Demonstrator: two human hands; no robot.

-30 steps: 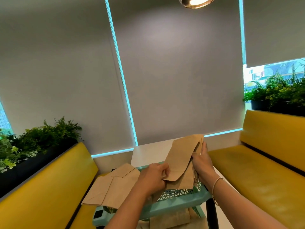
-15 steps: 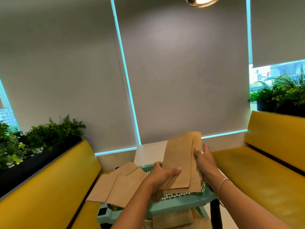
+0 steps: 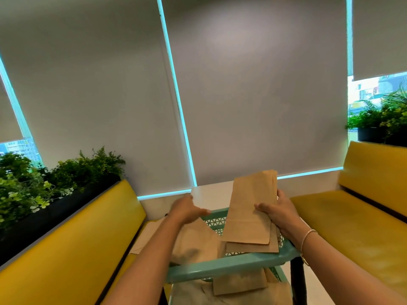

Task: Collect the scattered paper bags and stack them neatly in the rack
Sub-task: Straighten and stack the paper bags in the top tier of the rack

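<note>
A teal rack (image 3: 231, 264) stood in the middle, and everything else lay around it. Left of the rack ran a yellow bench (image 3: 72, 245) with a black planter of green plants (image 3: 33, 188) behind its back. Grey roller blinds (image 3: 253, 95) covered the windows beyond the rack, edged with cyan light. A white table (image 3: 211, 195) showed just behind the rack. The left hand (image 3: 187, 211) hovered over the rack's left side, fingers relaxed and holding nothing, above loose paper bags (image 3: 196, 243) lying across that edge. The right hand (image 3: 277, 213) gripped a stack of bags (image 3: 251, 216) on the rack's top tier, thumb over its face. More bags (image 3: 239, 282) lay on the tier below. Right of the rack stood another yellow bench (image 3: 352, 216).
</note>
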